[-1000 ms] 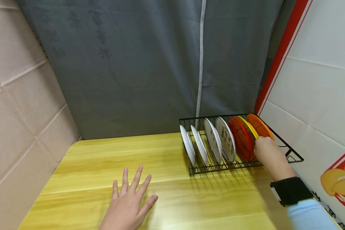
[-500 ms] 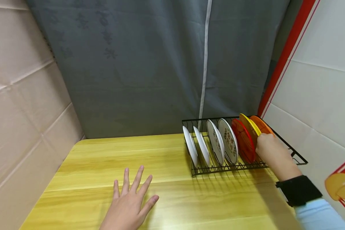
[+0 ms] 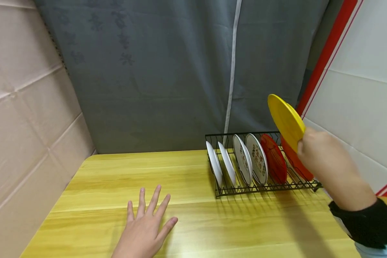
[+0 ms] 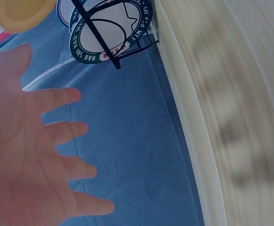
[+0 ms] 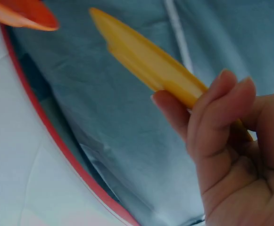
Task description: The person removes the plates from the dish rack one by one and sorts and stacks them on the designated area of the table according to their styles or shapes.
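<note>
My right hand [image 3: 325, 157] pinches a yellow plate [image 3: 285, 118] by its near edge and holds it tilted above the right end of the rack. In the right wrist view the fingers curl round the rim of the same yellow plate [image 5: 146, 52]. The black wire dish rack [image 3: 232, 191] holds white plates [image 3: 214, 165], two with printed patterns [image 3: 256, 159], a red plate [image 3: 273, 159] and an orange-red plate [image 3: 295, 157] in upright rows. My left hand [image 3: 143, 225] is spread over the wooden table with fingers straight, holding nothing.
The wooden table [image 3: 116, 179] stretches left of the rack. A grey-blue curtain [image 3: 148, 89] hangs behind it. A white tiled-looking wall covering [image 3: 367, 93] rises close to the right, and a beige one [image 3: 29, 136] on the left.
The right hand has lifted the yellow plate up out of the rack, from between the red and orange plates. The left hand stays where it was.
</note>
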